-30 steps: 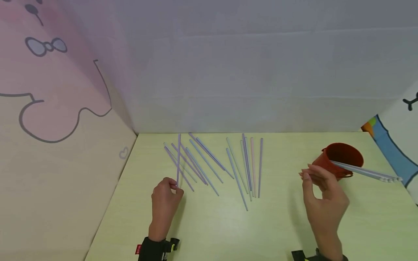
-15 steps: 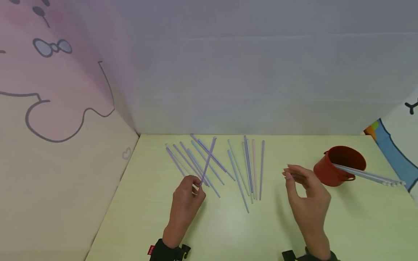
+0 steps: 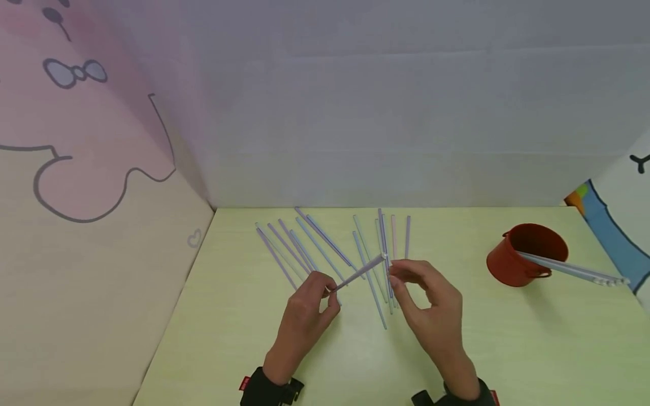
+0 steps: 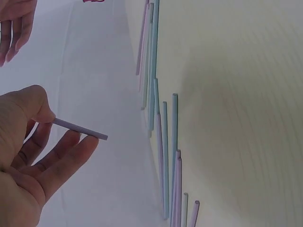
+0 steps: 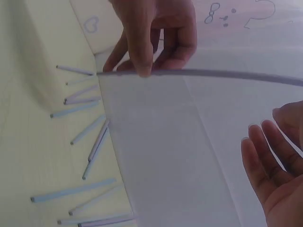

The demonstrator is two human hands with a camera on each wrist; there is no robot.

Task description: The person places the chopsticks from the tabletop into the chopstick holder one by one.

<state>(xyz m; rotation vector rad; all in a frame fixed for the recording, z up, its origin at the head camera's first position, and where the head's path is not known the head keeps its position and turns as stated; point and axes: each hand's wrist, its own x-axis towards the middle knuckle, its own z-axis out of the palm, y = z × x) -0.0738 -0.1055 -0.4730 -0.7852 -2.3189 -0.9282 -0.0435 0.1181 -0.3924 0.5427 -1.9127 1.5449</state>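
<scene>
A: Quick one, how far along do we call it?

B: Partway, in our judgement. Done: a bundle of pale straws (image 3: 569, 267) sits in the red bucket (image 3: 510, 265), leaning out over its rim. Left over: two loose fans on the table (image 3: 203, 338), the left group (image 3: 322, 251) and the right group (image 3: 378, 304), mostly purple and blue, one pinkish. We'd log more out than in

A: And the one in between?

B: Purple straw (image 3: 359, 274), raised in front of the person, well apart from the bucket. Left hand (image 3: 307, 304) pinches it near one end, thumb against fingers

A: Right hand (image 3: 431, 307)?

B: Holding nothing we can see. Fingers loosely bent, apart from the straw in the right wrist view; the far tip is just beside them in the head view

A: Any text, brands?

B: Red tag (image 3: 244, 383) on the left wristband (image 3: 264, 389), too small for us to read. Wall has only drawings, like the bow tie (image 3: 76, 72) and heart (image 3: 194, 238). We find no legible writing
</scene>
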